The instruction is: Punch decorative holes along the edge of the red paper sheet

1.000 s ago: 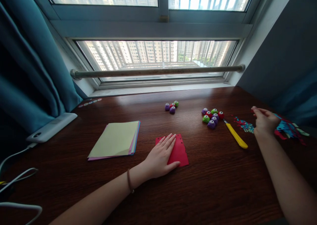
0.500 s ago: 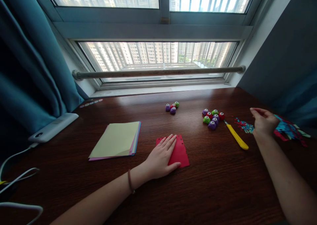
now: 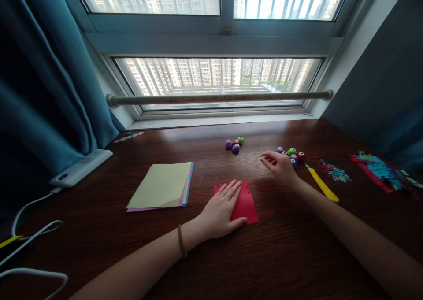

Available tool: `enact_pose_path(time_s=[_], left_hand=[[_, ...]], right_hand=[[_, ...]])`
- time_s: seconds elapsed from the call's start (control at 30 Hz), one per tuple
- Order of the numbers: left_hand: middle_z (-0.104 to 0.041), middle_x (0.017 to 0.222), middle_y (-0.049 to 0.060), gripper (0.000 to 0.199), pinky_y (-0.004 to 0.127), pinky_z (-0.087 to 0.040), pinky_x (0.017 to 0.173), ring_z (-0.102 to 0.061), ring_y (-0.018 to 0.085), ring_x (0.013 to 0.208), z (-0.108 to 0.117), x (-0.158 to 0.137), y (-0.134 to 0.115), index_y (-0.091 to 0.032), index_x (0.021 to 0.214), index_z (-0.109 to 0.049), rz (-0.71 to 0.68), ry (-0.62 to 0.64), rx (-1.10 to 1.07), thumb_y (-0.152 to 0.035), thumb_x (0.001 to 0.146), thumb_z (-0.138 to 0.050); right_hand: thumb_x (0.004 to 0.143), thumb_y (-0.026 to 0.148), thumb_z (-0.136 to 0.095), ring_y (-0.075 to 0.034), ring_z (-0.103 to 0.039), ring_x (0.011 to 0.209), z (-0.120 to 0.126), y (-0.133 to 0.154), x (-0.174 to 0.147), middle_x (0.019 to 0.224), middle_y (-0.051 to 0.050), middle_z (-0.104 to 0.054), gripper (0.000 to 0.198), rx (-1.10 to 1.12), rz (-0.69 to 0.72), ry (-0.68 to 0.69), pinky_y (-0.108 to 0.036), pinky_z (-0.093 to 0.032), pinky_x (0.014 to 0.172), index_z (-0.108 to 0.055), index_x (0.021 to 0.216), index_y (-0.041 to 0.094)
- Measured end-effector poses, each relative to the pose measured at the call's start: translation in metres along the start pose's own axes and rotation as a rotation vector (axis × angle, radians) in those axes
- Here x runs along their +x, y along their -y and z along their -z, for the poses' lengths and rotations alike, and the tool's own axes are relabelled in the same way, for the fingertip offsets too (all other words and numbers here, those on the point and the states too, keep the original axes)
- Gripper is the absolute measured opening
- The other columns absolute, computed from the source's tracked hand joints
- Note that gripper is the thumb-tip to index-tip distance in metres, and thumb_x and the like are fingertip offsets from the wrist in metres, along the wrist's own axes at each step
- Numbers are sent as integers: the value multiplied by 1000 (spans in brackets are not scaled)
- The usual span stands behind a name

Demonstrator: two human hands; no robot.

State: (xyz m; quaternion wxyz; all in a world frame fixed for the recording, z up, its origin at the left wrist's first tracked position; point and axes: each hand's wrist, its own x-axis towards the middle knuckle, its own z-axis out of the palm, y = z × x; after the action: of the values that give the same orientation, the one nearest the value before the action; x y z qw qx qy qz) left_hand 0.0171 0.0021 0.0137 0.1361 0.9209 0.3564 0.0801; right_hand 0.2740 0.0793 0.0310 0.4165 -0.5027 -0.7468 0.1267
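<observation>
Two hands over a dark wooden table point(image 3: 284, 251). Left hand point(image 3: 222, 207) flat and open, palm down on a red sheet of paper point(image 3: 245, 205) with small holes along its far edge, pinning it to the table and gripping nothing. Right hand point(image 3: 280, 165) loosely curled, fingertips close together, just in front of a bunch of little paper punches point(image 3: 292, 154) in purple, green and red; hard to tell if anything sits between those fingertips. Three more little punches point(image 3: 234, 145) farther back, near the window. Yellow craft knife point(image 3: 322, 184) just to the right of the right hand. Bits of cut paper point(image 3: 333, 171) past the knife, then a heap of punched paper strips point(image 3: 383, 171) at the far right. Stack of coloured paper point(image 3: 161, 187) to the left of the red sheet.
</observation>
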Motion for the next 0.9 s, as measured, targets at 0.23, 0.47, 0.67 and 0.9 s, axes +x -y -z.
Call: enact_pose_path(time_s=[0.23, 0.47, 0.67, 0.9], left_hand=[[-12, 150, 13, 86, 38, -14, 114, -7, 25, 139, 3, -1, -1, -8, 144, -16, -3, 10, 11, -60, 83, -46], [-13, 149, 14, 84, 39, -14, 115, -7, 25, 139, 4, -1, -1, -7, 143, -19, -11, 7, -18, -61, 83, -45], [-14, 149, 13, 84, 37, -12, 115, -8, 25, 139, 5, -3, -2, -7, 143, -21, 5, 2, -27, -61, 83, -45], [-16, 149, 13, 84, 38, -15, 114, -13, 25, 138, 4, -2, -3, -8, 142, -25, 10, -10, -25, -60, 81, -49]], right_hand=[[85, 19, -58, -25, -50, 100, -68, 17, 68, 101, -8, -61, 14, -261, 173, 118, -35, -40, 89, -63, 98, 18], [72, 27, -76, -37, -31, 116, -114, 17, 114, 116, -18, -52, 41, -451, 157, 188, -50, -24, 97, -60, 106, 13], [74, 15, -72, -39, -42, 106, -128, 13, 124, 94, -17, -61, 17, -307, 120, 216, -55, -26, 91, -64, 89, 13], [79, 22, -64, -20, -59, 92, -96, 49, 88, 110, -7, -57, 34, 266, 138, 173, -32, -50, 79, -53, 111, 19]])
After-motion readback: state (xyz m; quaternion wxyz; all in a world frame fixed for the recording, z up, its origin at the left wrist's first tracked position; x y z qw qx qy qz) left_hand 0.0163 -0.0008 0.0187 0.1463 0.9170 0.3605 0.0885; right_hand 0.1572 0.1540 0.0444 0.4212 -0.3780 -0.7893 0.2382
